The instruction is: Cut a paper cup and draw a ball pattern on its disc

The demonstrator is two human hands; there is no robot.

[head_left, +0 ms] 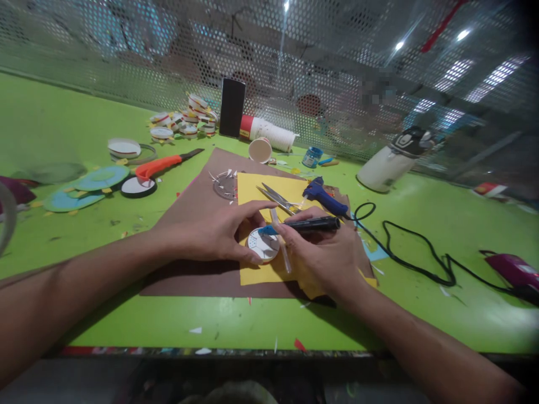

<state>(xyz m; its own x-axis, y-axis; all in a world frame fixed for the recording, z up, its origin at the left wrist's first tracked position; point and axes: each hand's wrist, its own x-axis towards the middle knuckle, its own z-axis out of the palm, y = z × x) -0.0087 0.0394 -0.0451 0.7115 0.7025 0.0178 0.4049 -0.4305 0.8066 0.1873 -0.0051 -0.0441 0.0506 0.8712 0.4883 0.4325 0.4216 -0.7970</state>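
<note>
My left hand point(214, 230) is curled round the edge of a small round white disc point(267, 251), thumb at the near side. Thin dark lines and blue dots mark the disc's face. In my right hand point(332, 258) is a marker pen point(315, 224) with a black barrel and a blue front end, its tip at the disc. A narrow translucent strip point(287, 261) shows beside the right fingers; whether they grip it I cannot tell. Yellow paper point(252, 275) lies under both hands, on a brown sheet point(185, 278).
Metal scissors point(275, 196) and a blue glue gun point(326, 197) lie beyond my hands. The gun's black cord runs right. An orange-handled cutter point(162, 166) is at left. Behind are a phone point(232, 106), stacked paper cups point(269, 133), small decorated discs point(189, 120) and a white bottle point(385, 165).
</note>
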